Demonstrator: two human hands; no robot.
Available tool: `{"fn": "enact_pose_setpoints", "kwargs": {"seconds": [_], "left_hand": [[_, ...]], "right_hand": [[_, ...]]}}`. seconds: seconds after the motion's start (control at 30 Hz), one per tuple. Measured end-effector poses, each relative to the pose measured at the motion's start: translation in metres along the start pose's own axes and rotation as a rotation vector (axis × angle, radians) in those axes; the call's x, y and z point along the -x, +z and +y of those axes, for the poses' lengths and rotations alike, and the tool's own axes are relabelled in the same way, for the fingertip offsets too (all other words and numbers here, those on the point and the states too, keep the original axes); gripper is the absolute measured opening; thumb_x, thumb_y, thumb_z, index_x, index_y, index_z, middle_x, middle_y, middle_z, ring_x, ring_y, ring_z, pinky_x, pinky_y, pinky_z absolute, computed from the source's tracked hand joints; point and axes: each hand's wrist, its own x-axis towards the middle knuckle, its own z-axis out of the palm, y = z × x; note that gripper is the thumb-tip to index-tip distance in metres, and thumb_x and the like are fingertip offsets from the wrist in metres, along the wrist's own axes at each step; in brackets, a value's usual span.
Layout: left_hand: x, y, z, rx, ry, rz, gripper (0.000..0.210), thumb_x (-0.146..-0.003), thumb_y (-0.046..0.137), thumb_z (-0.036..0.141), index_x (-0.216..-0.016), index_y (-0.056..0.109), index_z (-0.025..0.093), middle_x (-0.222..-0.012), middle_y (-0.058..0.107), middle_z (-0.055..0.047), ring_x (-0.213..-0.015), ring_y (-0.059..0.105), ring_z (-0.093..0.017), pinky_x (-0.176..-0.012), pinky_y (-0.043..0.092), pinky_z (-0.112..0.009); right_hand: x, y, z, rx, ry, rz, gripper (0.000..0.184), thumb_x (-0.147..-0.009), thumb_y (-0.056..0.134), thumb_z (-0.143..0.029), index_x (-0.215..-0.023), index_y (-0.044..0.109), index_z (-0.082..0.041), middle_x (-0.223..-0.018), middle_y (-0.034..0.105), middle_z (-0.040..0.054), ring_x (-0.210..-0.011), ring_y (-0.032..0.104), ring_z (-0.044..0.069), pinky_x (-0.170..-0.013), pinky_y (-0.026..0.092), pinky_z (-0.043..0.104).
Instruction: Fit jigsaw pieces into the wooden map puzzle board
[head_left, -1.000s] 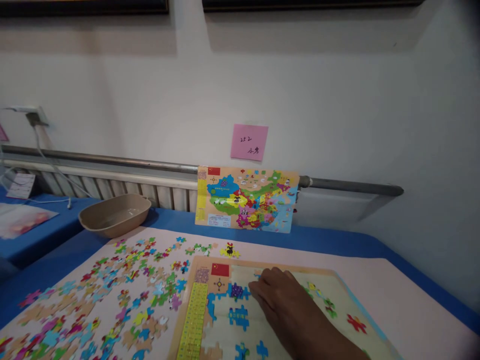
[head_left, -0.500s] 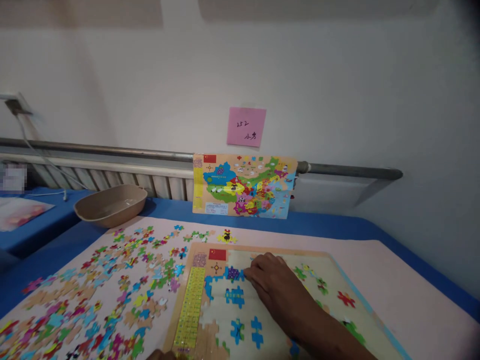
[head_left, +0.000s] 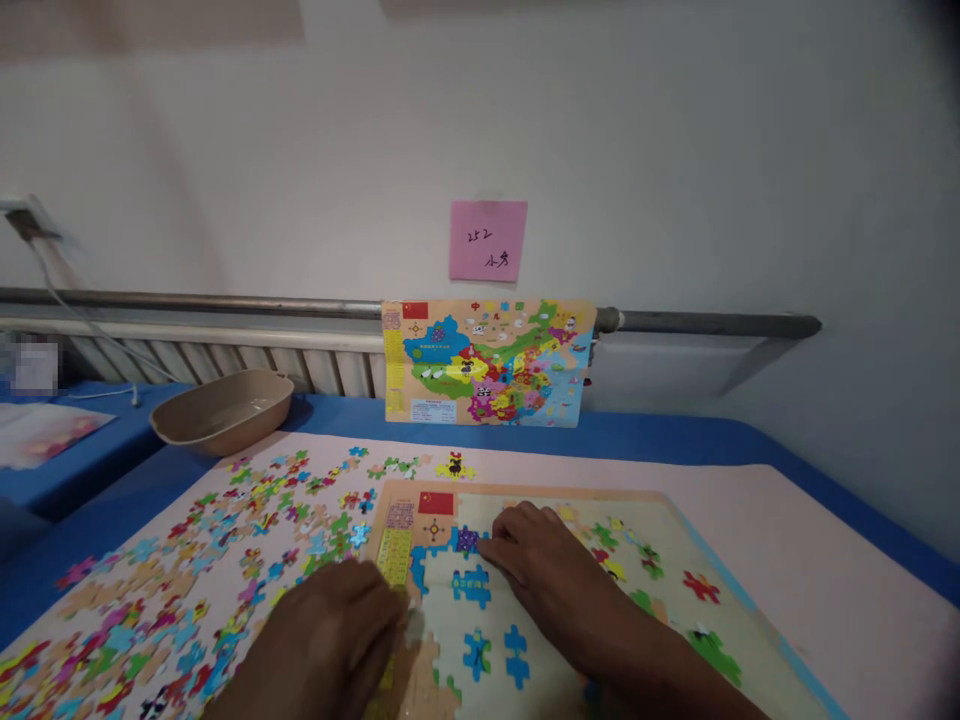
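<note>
The right hand lies palm down on the shallow wooden puzzle tray, its fingers loosely curled and pressed flat. The fingertips touch a small purple and blue jigsaw piece seated near the tray's top left; nothing is pinched between them.

The left hand rests at the tray's left edge. It is blurred, with the fingers bent inward and the fingertips over the long yellow printed strip that runs down the tray's left side. Something pale shows at its fingertips, but I cannot tell whether the hand grips it or only touches it.

Just below the right fingers, inside the tray, sit a few blue jigsaw pieces on the bare pale board. A small red flag print lies just beyond the fingertips, in the tray's corner.

To the left of the left hand, a wide scatter of loose multicoloured jigsaw pieces covers the pale pink mat. Well beyond both hands, a coloured map reference picture leans upright against the wall, with a pink sticky note above it. A beige oval plastic bowl stands far out past the loose pieces, on the blue tablecloth.
</note>
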Motion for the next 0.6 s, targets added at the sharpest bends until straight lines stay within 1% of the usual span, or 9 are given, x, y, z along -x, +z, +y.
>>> {"fn": "enact_pose_setpoints", "kwargs": {"seconds": [0.07,0.1,0.2,0.27,0.4,0.5,0.6], "left_hand": [[-0.027,-0.004,-0.004,0.055,-0.108,-0.017,0.03,-0.1,0.043,0.015,-0.078,0.061,0.023,-0.078,0.065,-0.001,-0.07,0.064,-0.019,-0.06,0.044,-0.031],[-0.041,-0.004,-0.006,0.079,-0.138,-0.031,0.028,-0.099,0.046,0.015,-0.077,0.061,0.023,-0.079,0.065,-0.001,-0.073,0.064,-0.019,-0.063,0.043,-0.032],[-0.076,0.004,-0.014,0.063,-0.111,-0.104,0.018,-0.094,0.057,0.014,-0.08,0.064,0.022,-0.084,0.065,-0.002,-0.084,0.064,-0.021,-0.07,0.041,-0.034],[-0.093,0.013,-0.018,0.017,-0.059,-0.137,0.017,-0.092,0.062,0.013,-0.077,0.063,0.022,-0.083,0.064,-0.002,-0.086,0.063,-0.021,-0.072,0.04,-0.034],[-0.112,0.027,-0.02,-0.031,-0.002,-0.157,0.012,-0.085,0.071,0.015,-0.077,0.064,0.022,-0.084,0.065,-0.001,-0.085,0.062,-0.021,-0.073,0.041,-0.034],[-0.116,0.032,-0.017,-0.059,-0.005,-0.182,0.009,-0.085,0.076,0.021,-0.08,0.068,0.022,-0.087,0.067,-0.002,-0.089,0.063,-0.022,-0.075,0.043,-0.035],[-0.119,0.035,-0.015,-0.085,0.001,-0.202,0.007,-0.086,0.077,0.025,-0.084,0.071,0.022,-0.09,0.069,-0.003,-0.092,0.065,-0.023,-0.078,0.044,-0.036]], "right_hand": [[0.0,0.0,0.001,-0.003,-0.001,0.004,0.018,-0.104,0.063,-0.008,-0.109,0.07,-0.025,-0.11,0.061,0.0047,-0.102,0.052,0.025,-0.082,0.033,0.04],[0.0,0.0,0.001,-0.008,-0.001,0.005,0.017,-0.105,0.063,-0.01,-0.109,0.07,-0.025,-0.111,0.061,0.0045,-0.102,0.052,0.025,-0.082,0.033,0.039],[0.0,-0.001,0.002,-0.019,0.01,0.005,0.015,-0.104,0.067,-0.011,-0.11,0.07,-0.025,-0.111,0.061,0.004,-0.102,0.051,0.024,-0.082,0.033,0.038],[-0.001,-0.001,0.002,-0.032,0.015,0.002,0.016,-0.104,0.067,-0.011,-0.111,0.07,-0.024,-0.112,0.061,0.0043,-0.103,0.051,0.024,-0.082,0.033,0.038],[-0.003,-0.001,0.003,-0.069,0.026,0.011,0.019,-0.103,0.068,-0.009,-0.111,0.071,-0.025,-0.116,0.061,0.0046,-0.107,0.05,0.025,-0.087,0.033,0.038],[-0.003,-0.001,0.003,-0.103,0.023,0.027,0.021,-0.103,0.067,-0.008,-0.112,0.072,-0.026,-0.116,0.061,0.0041,-0.108,0.05,0.025,-0.09,0.034,0.039],[-0.003,-0.002,0.003,-0.124,0.027,0.009,0.022,-0.103,0.066,-0.008,-0.113,0.073,-0.026,-0.119,0.061,0.0042,-0.11,0.05,0.025,-0.091,0.035,0.039]]}}
